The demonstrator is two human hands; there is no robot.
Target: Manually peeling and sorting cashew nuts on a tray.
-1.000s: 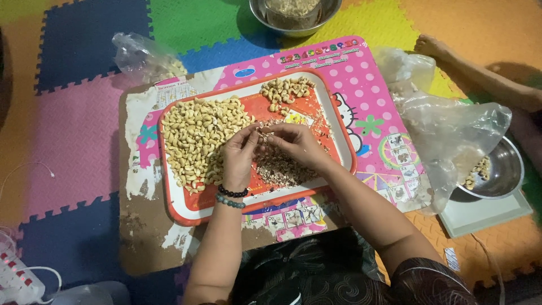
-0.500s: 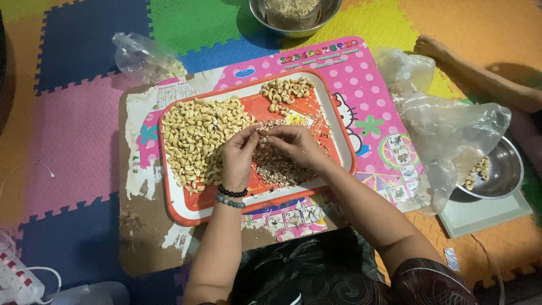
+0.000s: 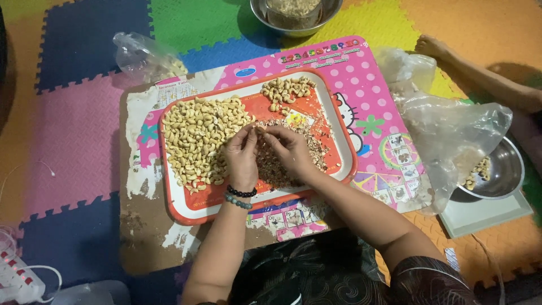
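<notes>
An orange-rimmed tray (image 3: 176, 199) lies on a worn pink board (image 3: 370, 90). On its left is a big heap of pale cashew nuts (image 3: 197, 135); a smaller heap (image 3: 286, 89) sits at the top. Brown skin flakes (image 3: 285, 161) cover the middle. My left hand (image 3: 241, 155), with two bead bracelets at the wrist, and my right hand (image 3: 289, 149) meet fingertip to fingertip over the flakes. Together they pinch a single cashew nut (image 3: 260, 130).
A steel bowl (image 3: 293, 14) of husks stands at the top. Clear plastic bags lie at the upper left (image 3: 144, 56) and right (image 3: 451, 135). Another steel bowl (image 3: 499, 169) with nuts rests on a white scale at right. Someone's foot (image 3: 432, 46) is at upper right. A power strip (image 3: 17, 277) lies bottom left.
Both hands have drawn slightly lower and closer together over the flakes, still working on the one nut. The heaps and bowls have not moved.
</notes>
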